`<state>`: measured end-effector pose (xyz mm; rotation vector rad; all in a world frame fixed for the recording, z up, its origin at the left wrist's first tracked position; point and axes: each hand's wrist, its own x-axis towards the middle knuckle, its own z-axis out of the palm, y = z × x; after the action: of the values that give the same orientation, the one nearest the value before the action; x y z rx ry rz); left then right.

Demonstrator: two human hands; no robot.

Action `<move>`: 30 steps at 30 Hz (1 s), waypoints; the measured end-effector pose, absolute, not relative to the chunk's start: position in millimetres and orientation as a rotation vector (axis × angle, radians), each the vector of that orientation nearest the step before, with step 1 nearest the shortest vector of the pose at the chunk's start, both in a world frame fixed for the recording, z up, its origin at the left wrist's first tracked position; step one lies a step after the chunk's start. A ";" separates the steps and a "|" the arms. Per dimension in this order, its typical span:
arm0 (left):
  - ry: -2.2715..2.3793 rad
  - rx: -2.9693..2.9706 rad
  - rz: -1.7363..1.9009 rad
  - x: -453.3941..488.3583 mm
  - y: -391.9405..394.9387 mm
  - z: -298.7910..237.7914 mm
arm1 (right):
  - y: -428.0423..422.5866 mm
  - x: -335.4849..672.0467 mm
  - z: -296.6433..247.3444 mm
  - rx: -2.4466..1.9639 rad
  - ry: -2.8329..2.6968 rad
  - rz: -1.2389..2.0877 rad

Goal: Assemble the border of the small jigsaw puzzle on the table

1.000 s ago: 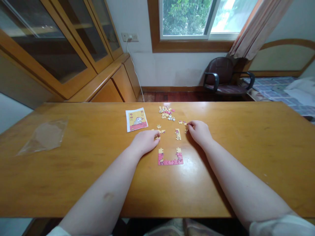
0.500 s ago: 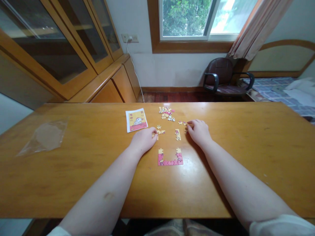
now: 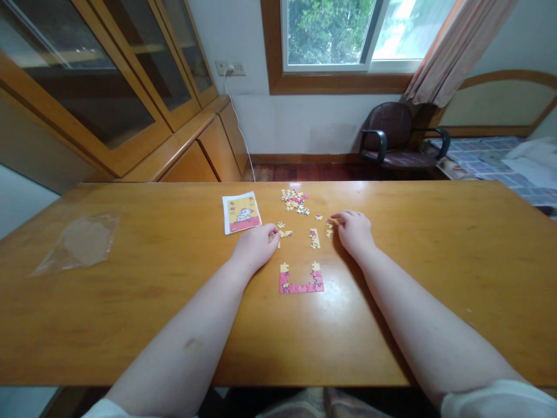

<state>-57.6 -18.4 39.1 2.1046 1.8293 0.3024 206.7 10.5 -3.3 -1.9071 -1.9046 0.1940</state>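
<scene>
My left hand (image 3: 256,244) is closed in a pinch on a puzzle piece (image 3: 271,237), mostly hidden by the fingers. Beside it lie a few joined yellow pieces (image 3: 285,234) and a single piece (image 3: 281,224). My right hand (image 3: 354,230) rests on the table with index finger stretched out and fingers slightly apart, next to a loose yellow piece (image 3: 329,223). Another loose piece (image 3: 329,234) sits just below that one. Between the hands lies a joined yellow strip (image 3: 315,238). Closer to me is a U-shaped pink and yellow puzzle section (image 3: 301,288).
A heap of loose pieces (image 3: 294,200) lies beyond the hands, with one piece (image 3: 319,217) apart from it. The reference picture card (image 3: 242,213) is left of the heap. A clear plastic bag (image 3: 82,241) lies at the table's left.
A loose yellow piece by my right fingertips has shifted right and toward me, away from the piece beside it. My right fingers have loosened slightly. The left hand has barely moved.
</scene>
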 end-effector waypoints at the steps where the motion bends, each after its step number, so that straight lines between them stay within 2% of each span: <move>1: 1.826 2.107 0.306 -57.6 -18.4 39.2 | 10.9 207.4 -4.0 -1.902 -1.911 0.199; 6: 1.813 2.107 0.309 -57.7 -18.2 38.9 | 11.5 207.2 -4.9 -1.851 -2.016 0.234; 14: 1.816 2.116 0.312 -58.3 -18.4 38.5 | 10.4 206.2 -0.2 -2.030 -1.915 0.180; 20: 1.833 2.110 0.307 -58.3 -18.6 38.9 | 12.1 208.5 -2.4 -1.958 -1.870 0.178; 30: 1.801 2.146 0.304 -56.1 -18.9 37.7 | 4.3 196.3 -7.8 -1.736 -2.311 0.220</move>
<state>-56.1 -18.9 37.7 2.1461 1.8014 0.3044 196.3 4.3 -7.8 -1.7365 -2.3113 0.2200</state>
